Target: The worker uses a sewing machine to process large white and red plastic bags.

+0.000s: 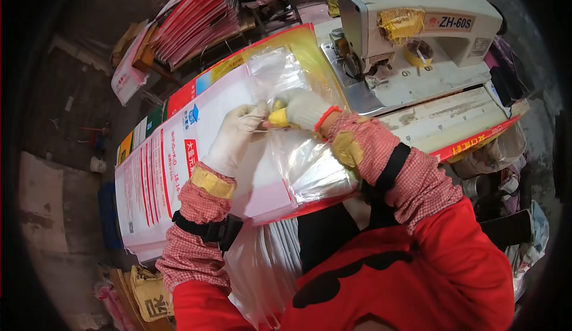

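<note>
clear plastic liner [298, 152] pinched by gloved left hand [238, 131] and right hand [301, 109] over printed woven sack [161, 176]. sewing machine [411, 27] sited at two o'clock.

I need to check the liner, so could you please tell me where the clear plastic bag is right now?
In the head view, the clear plastic bag lies centre frame on the white printed woven sack, pinched by both gloved hands, left hand and right hand, beside the cream sewing machine.

The single head camera looked steeply down from above the person's chest, close over both gloved hands [271, 119] and the sack [179, 170]. It faced forward toward the sewing machine [417, 27]. Fisheye bending darkened the rim.
</note>
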### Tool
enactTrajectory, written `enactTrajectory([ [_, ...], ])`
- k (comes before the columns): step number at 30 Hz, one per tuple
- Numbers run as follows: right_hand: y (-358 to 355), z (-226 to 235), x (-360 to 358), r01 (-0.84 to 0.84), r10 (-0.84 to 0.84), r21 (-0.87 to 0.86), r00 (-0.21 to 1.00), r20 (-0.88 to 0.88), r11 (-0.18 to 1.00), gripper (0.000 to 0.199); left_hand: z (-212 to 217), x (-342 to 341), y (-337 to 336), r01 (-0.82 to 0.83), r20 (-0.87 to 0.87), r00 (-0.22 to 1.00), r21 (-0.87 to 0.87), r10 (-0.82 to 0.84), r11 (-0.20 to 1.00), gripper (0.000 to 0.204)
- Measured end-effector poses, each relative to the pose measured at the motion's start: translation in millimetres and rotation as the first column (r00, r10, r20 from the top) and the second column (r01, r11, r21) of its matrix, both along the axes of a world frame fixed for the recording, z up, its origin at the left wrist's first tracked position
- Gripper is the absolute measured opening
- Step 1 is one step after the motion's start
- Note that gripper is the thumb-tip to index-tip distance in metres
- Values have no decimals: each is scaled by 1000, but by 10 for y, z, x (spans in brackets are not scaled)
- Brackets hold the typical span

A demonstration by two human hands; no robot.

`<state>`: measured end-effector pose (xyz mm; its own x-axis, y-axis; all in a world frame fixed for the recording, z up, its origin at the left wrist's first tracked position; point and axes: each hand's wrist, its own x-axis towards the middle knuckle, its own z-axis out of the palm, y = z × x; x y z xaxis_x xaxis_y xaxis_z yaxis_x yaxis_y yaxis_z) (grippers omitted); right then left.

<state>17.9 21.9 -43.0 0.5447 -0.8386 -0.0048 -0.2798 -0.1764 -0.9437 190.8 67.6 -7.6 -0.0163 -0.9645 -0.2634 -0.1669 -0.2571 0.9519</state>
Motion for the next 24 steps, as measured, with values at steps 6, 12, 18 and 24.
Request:
enactTrajectory([
  [6, 271, 197, -180, 6, -92, -196, 896, -434, 981, 38, 721, 275, 203, 43, 341, 938, -286, 60, 957, 17],
  [12, 424, 386, -168, -44, -328, -643, 833, -446, 764, 24, 879, 581, 487, 19, 313, 937, -493, 157, 870, 9],
  [18, -240, 113, 849, -345, -65, -720, 878, -475, 602, 26, 533, 43, 1038, 471, 672, 683, -104, -287, 876, 8],
  [24, -849, -501, 1302, -575, -908, -817, 323, -267, 36, 33, 638, -266, 1404, 916, 335, 252, 220, -908, 336, 6],
])
